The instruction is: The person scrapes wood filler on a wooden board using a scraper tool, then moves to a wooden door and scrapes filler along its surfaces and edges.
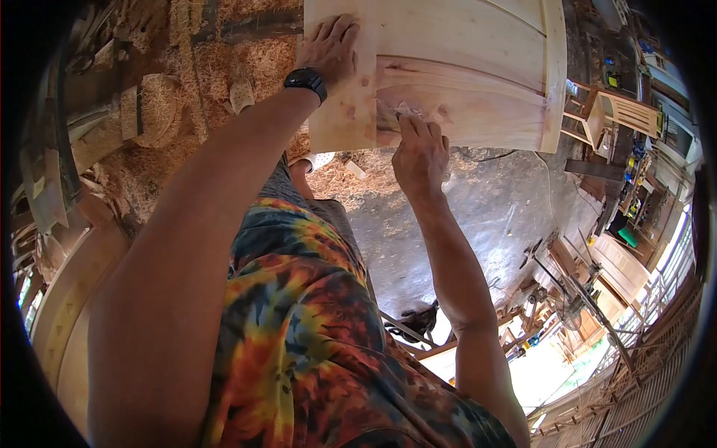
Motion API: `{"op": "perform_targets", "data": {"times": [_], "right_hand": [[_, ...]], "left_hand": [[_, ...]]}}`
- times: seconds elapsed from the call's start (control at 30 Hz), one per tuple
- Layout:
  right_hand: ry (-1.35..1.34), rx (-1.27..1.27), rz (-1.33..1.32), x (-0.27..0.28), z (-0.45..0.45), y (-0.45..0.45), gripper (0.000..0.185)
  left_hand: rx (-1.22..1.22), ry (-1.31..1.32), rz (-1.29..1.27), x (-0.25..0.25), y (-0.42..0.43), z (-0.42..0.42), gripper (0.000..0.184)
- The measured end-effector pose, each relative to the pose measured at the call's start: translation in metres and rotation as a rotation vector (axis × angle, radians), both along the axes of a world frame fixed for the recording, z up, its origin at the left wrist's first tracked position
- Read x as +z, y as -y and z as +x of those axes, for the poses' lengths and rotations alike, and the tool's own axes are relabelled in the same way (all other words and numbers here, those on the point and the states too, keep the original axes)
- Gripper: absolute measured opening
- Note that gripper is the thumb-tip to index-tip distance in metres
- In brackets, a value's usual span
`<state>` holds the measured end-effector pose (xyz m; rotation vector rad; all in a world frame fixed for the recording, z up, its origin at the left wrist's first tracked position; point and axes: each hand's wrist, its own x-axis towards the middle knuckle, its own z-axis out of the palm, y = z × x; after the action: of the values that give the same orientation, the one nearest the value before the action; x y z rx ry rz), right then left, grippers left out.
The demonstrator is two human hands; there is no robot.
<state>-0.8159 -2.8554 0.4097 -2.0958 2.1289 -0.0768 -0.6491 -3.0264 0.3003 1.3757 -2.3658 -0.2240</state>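
A pale wooden panel door (463,41) lies at the top of the view, with a wide plank along its left side and grooves between its boards. My left hand (331,48) rests flat on that wide plank, fingers stretched out, a black watch (306,84) on the wrist. Near the lower edge of the door, my right hand (422,153) is closed, its fingertips down at the wood surface. A small dark tip shows at the fingers, but what they hold is mostly hidden. Beside them, a whitish, rough patch (407,110) marks the reddish-grained board.
Wood shavings (261,56) and offcuts cover the floor at left. A small wood block (355,170) lies on the floor below the door. At right stand a wooden chair (597,112) and cluttered shelves (638,179); a fan (571,312) is lower right.
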Motion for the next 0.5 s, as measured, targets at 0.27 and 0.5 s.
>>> {"op": "perform_targets", "data": {"times": [0.27,0.5], "right_hand": [[-0.021,0.012,-0.041,0.012,-0.013,0.003,0.034],[0.015,0.218,-0.159,-0.014,-0.033,0.028,0.035]], "left_hand": [[-0.004,-0.024,-0.017,0.012,-0.009,0.004,0.041],[-0.002,-0.009,-0.002,0.003,0.001,0.000,0.043]]}}
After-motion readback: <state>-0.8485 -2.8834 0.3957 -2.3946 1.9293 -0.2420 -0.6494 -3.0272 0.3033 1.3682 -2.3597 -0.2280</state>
